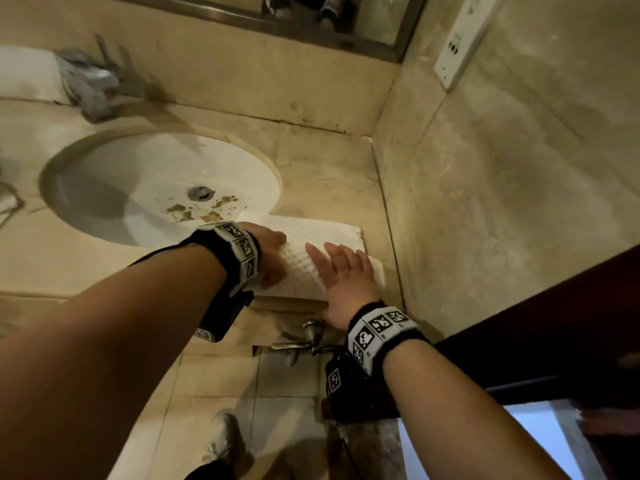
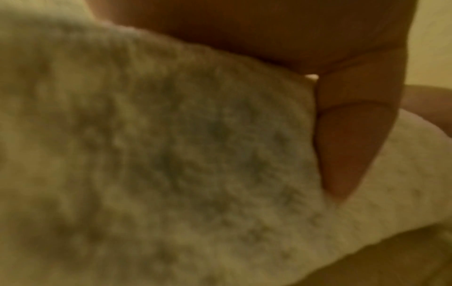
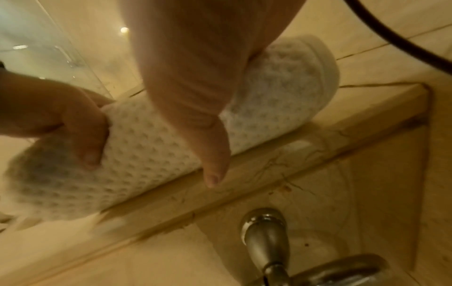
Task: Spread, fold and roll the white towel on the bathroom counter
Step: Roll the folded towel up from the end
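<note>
Rolling shows at lower centre: the left hand grips the white towel, fingers curled round it. The right hand lies flat on it with fingers spread, on the counter.

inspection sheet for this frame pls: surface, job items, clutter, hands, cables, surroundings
Surface: beige stone counter, stained along the back wall.
Job's things: white towel partly rolled at the counter's front edge, the unrolled part flat behind the roll.
Clutter: brown debris in the sink near the drain.
Hands: left hand grips the roll's left end; right hand lies flat on top, fingers straight.
Cables: dark cord in the right wrist view.
Surroundings: mirror, wall socket plate, metal valve below the counter.
</note>
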`<control>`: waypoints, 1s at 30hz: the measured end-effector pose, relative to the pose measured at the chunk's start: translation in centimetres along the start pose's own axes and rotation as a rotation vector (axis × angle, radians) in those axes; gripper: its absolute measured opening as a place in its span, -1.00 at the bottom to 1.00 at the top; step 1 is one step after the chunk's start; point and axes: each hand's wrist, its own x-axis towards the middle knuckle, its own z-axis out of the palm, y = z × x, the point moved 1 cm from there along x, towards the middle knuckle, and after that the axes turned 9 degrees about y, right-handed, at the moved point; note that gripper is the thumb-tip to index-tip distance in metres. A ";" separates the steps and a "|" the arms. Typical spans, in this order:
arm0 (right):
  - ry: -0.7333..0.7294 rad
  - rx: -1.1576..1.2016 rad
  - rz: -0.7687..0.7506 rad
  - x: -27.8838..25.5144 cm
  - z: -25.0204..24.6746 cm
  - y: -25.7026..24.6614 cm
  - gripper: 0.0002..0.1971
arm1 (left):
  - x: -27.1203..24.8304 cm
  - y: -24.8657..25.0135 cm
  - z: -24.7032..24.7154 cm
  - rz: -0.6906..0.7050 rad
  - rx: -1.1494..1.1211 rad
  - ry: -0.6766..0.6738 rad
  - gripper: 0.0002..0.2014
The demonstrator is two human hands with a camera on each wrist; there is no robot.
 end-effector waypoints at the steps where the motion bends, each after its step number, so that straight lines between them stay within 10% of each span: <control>1: 0.042 0.012 0.012 0.1 -0.1 -0.1 0.00 | 0.0 0.0 0.0 -0.007 -0.018 -0.006 -0.40; 13: -0.063 0.110 -0.010 4.7 -3.6 1.3 -0.10 | -0.2 -0.4 2.8 -0.026 0.103 0.397 -0.39; 17: -0.133 0.144 0.005 4.9 -3.7 1.1 -0.02 | -0.4 -1.0 3.3 0.096 0.299 0.380 -0.07; 23: 0.175 0.110 0.001 2.8 -2.1 -0.7 -0.26 | 0.4 -0.9 1.8 0.131 0.304 0.346 -0.23; 30: 0.045 -0.069 -0.004 1.8 -1.5 -0.8 -0.02 | 1.3 -1.4 -0.1 0.112 0.117 0.031 -0.23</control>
